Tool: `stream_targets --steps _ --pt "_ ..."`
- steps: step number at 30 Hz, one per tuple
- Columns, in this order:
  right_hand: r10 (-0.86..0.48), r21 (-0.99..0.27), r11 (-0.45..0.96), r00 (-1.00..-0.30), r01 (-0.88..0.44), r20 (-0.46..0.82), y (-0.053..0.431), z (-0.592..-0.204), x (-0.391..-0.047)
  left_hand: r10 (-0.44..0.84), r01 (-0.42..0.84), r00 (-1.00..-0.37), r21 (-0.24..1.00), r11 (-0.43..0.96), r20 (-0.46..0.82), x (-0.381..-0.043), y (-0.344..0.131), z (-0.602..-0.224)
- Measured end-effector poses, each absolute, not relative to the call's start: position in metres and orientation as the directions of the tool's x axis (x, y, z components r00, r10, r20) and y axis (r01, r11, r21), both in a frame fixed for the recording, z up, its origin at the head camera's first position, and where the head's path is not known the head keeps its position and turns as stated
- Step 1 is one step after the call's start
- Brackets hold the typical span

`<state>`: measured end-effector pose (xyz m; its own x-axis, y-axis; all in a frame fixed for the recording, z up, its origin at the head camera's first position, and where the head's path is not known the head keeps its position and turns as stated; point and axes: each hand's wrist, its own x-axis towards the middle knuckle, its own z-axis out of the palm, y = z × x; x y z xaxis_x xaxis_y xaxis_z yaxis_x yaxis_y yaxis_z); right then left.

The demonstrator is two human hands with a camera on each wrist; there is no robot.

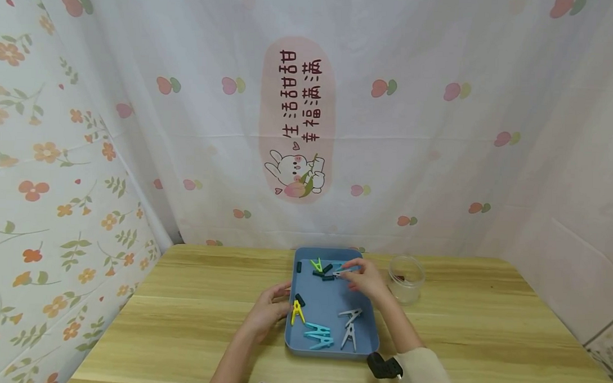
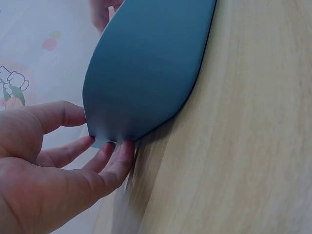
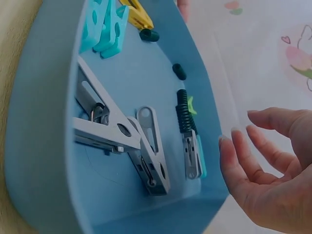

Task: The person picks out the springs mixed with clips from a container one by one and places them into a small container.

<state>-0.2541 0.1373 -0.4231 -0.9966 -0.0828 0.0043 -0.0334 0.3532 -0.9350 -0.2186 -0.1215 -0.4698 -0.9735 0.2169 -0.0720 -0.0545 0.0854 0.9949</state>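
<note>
A blue tray [image 1: 331, 350] holds plastic clothespins and small dark green cylinders. My left hand [image 1: 270, 310] touches the tray's left outer wall with its fingertips, as the left wrist view shows. Over the tray's far right part is my right hand [image 1: 365, 279], fingers apart and slightly bent, with nothing between them in the right wrist view. Nearest to it lies a grey clothespin [image 3: 191, 156] beside several dark cylinders [image 3: 179, 71]. Two larger grey clothespins [image 3: 155, 156] lie at the near right. Turquoise clothespins [image 1: 318, 329] and a yellow clothespin [image 1: 296, 312] sit near-left; a green clothespin [image 1: 317, 265] is farther back.
A clear round container [image 1: 406, 279] with something dark red-brown inside stands right of the tray. Everything rests on a wooden table [image 1: 195, 317]. A patterned white curtain [image 1: 399, 161] hangs behind it.
</note>
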Motion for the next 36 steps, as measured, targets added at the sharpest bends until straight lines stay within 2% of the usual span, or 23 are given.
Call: stream_targets --steps 20,36 --pt "-0.087 -0.940 0.340 -0.995 0.025 -0.058 0.125 -0.437 -0.267 0.218 -0.039 -0.974 0.996 0.079 -0.056 -0.218 -0.122 -0.470" --pt "-0.030 -0.935 0.338 -0.992 0.108 -0.125 0.117 -0.450 -0.278 0.221 -0.041 -0.974 0.997 0.070 -0.055 -0.218 -0.121 -0.468"
